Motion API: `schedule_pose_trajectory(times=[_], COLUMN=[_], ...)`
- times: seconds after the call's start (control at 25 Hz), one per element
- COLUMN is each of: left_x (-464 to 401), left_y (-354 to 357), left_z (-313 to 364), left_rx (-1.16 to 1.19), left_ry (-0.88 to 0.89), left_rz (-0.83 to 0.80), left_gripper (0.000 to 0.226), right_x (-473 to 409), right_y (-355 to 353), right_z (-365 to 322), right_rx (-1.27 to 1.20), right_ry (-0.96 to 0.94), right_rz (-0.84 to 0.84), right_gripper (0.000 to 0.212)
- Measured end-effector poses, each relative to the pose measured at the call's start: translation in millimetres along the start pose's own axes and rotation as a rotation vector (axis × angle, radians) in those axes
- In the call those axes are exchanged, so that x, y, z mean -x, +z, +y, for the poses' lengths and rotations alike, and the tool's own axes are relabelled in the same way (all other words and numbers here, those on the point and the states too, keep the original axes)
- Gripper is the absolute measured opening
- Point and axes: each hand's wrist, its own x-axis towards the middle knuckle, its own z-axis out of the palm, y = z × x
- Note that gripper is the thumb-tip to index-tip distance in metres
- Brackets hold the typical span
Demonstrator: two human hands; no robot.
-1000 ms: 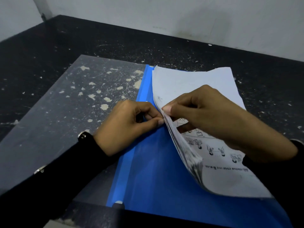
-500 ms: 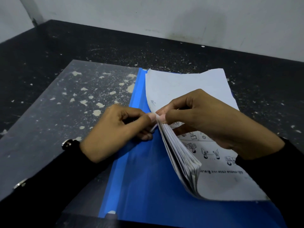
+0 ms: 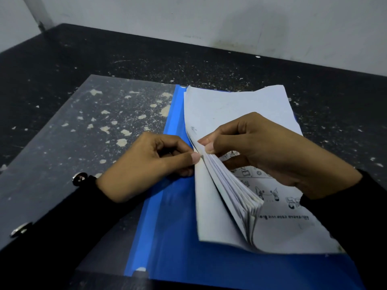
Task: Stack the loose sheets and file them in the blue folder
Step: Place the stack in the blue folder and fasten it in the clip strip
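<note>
The blue folder lies open on the dark surface, close to its near edge, with the transparent cover turned out toward the left edge. The sheets are already gathered in one stack, and this stack rests on the blue back part of the folder, just beside the spine strip. So the stacking seems done, and the sheets are in the right place.

The filing itself does not look finished. The left edge of the stack is lifted and fanned, and one lower sheet lies flat under it. The right hand holds the raised bundle at its left edge, with the fingers curled round the paper and the fingertips on top of it. The left hand has its fingers curled too, and thumb and forefinger meet at the paper edge; they seem to pinch something small there, perhaps a sheet edge or a fastener prong, but I cannot tell which.

I judge that what is left is to fix the sheets at the spine side, to lay the stack flat, and to close the transparent cover over it.
</note>
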Motion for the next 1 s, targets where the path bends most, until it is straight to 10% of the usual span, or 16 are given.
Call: schedule_pose_trajectory(times=[1.0], left_x=[-5.3], left_y=[1.0], left_z=[-3.2], left_rx=[0.024], left_ry=[0.042], left_rz=[0.01], left_gripper=[0.013], right_x=[-5.4], right_y=[-4.5], right_z=[5.1], right_rx=[-0.033], right_ry=[0.023], right_rz=[-0.023], right_gripper=[0.018])
